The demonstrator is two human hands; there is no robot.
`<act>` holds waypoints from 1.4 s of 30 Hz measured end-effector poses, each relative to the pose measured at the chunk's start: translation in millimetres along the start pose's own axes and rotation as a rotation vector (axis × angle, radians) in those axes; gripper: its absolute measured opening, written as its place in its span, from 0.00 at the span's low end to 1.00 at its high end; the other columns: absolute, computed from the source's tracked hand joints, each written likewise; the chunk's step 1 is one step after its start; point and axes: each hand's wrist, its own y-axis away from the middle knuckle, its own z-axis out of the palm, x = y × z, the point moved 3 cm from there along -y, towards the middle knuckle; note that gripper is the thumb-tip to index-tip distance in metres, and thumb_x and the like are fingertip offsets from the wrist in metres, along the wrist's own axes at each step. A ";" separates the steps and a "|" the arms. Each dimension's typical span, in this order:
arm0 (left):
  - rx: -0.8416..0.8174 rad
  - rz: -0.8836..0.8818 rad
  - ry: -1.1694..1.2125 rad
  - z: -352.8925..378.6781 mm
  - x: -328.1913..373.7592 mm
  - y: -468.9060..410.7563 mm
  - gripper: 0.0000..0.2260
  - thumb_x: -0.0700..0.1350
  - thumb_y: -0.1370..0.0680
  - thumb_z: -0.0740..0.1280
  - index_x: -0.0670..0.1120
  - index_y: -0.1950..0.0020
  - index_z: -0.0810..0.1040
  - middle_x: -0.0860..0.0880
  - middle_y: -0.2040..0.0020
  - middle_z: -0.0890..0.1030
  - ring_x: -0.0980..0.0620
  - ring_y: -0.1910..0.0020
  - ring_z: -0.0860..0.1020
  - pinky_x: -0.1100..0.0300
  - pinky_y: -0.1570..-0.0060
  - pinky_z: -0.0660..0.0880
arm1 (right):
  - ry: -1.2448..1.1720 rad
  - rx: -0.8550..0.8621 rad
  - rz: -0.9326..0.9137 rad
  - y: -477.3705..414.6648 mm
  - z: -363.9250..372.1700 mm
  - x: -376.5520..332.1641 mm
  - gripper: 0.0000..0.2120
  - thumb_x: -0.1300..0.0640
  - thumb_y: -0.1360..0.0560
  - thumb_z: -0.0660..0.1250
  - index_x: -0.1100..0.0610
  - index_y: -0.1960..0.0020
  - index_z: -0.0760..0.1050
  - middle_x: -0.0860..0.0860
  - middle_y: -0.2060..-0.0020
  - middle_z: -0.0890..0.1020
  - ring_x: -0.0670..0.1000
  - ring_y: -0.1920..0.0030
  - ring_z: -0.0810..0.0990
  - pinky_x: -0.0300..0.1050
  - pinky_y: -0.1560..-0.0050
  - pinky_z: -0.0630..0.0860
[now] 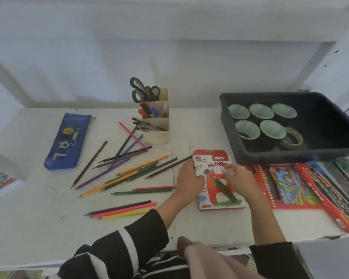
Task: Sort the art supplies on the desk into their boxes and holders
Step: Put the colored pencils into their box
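A red and white oil pastel box lies flat on the white desk, right of centre. My left hand grips its left edge. My right hand rests on top of the box with a dark green crayon under its fingers, lying across the lid. Several colour pencils are scattered loose to the left of the box. A beige desk holder behind them holds scissors, markers and pens.
A blue zipped pencil case lies at the left. A black tray with green cups and a tape roll stands at the back right. Red pencil boxes lie along the right front edge.
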 end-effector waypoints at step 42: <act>-0.037 0.379 -0.820 51.3 -5.6 -3.5 0.20 0.50 0.20 0.55 0.48 0.28 0.64 0.46 0.29 0.65 0.46 0.29 0.60 0.47 0.32 0.56 | 0.422 0.416 0.065 53.0 -99.3 35.0 0.10 0.48 0.23 0.62 0.51 0.51 0.81 0.48 0.66 0.80 0.44 0.68 0.74 0.35 0.71 0.67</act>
